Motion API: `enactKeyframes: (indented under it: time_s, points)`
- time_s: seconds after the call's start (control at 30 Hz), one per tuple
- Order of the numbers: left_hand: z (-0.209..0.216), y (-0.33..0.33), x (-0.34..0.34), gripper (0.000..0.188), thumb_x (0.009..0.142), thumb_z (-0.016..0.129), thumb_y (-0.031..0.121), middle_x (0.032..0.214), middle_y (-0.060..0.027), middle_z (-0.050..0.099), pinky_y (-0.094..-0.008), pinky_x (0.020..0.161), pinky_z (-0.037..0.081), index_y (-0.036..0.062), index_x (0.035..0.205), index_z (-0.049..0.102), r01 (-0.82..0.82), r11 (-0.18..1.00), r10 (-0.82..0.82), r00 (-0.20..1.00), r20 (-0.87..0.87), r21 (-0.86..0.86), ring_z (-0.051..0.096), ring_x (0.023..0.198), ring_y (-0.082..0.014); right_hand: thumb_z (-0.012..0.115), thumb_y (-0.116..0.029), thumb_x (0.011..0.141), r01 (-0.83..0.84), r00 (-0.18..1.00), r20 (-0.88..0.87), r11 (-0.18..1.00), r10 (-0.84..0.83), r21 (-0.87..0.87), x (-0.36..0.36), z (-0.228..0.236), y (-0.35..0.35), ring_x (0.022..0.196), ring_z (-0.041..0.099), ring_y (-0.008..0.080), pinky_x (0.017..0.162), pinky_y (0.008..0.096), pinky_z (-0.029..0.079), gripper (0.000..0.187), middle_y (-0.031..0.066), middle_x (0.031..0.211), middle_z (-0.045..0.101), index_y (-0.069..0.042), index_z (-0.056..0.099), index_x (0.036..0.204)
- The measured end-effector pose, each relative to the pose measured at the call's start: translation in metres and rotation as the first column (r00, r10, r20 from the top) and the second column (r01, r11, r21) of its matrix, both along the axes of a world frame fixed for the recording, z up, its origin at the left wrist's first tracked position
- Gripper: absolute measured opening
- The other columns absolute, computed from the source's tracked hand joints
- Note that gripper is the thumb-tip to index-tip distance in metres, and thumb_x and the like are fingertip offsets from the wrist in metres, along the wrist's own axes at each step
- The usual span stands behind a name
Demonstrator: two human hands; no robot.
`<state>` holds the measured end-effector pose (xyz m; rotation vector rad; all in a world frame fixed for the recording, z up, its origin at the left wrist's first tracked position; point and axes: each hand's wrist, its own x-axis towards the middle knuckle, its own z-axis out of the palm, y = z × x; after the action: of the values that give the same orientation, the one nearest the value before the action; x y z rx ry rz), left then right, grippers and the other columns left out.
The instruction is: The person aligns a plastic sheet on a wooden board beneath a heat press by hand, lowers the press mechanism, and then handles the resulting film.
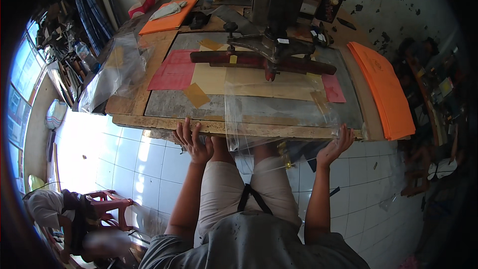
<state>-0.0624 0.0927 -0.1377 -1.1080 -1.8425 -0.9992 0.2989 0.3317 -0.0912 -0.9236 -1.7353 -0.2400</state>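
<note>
My left hand (pixel 192 143) rests at the front edge of the wooden worktable (pixel 209 126), its fingers spread and pointing up. Further right along the same edge, my right hand (pixel 336 147) lies with fingers stretched out, near a clear plastic sheet (pixel 241 128) that hangs over the edge between my hands. Nothing shows in either palm. Beyond them a grey metal plate (pixel 167 105) carries cream paper (pixel 211 84) and pink paper (pixel 172 72). Above these sits a dark press frame (pixel 284 45) with a reddish bar (pixel 219 59).
Folded orange bags or sheets (pixel 381 94) lie at the table's right side. More orange material (pixel 169 19) with a pale cloth on top is at the far left, near crumpled clear plastic (pixel 117 72). Behind left, a person (pixel 64 214) is beside a red plastic stool (pixel 112 206).
</note>
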Motion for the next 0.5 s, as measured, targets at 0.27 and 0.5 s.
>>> enactKeyframes:
  time_s: [0.27, 0.5]
  points:
    - [0.023, -0.011, 0.014, 0.057, 0.087, 0.063, 0.023, 0.160, -0.0161, 0.040, -0.0659, 0.123, 0.012, 0.0123, 0.142, 0.052, 0.060, 0.998, -0.058, 0.992, 0.108, -0.018, 0.027, 0.150, -0.0457, 0.033, -0.027, 0.112, -0.071, 0.997, 0.024, 0.996, 0.072, -0.045, 0.014, 0.007, -0.008, 0.145, 0.039, 0.0396, 0.122, 0.0588, 0.021, 0.045, 0.0142, 0.150, 0.052, -0.003, 0.050, 0.146]
    - [0.042, -0.026, 0.024, 0.055, 0.092, 0.057, 0.024, 0.161, -0.0139, 0.038, -0.0611, 0.126, 0.009, 0.0119, 0.146, 0.050, 0.093, 0.989, -0.068, 0.976, 0.206, -0.112, 0.024, 0.154, -0.0416, 0.028, -0.037, 0.113, -0.196, 0.981, -0.064, 0.929, 0.185, -0.313, 0.031, 0.030, -0.021, 0.141, 0.045, 0.0338, 0.120, 0.0506, 0.025, 0.052, 0.0147, 0.145, 0.057, -0.003, 0.051, 0.145]
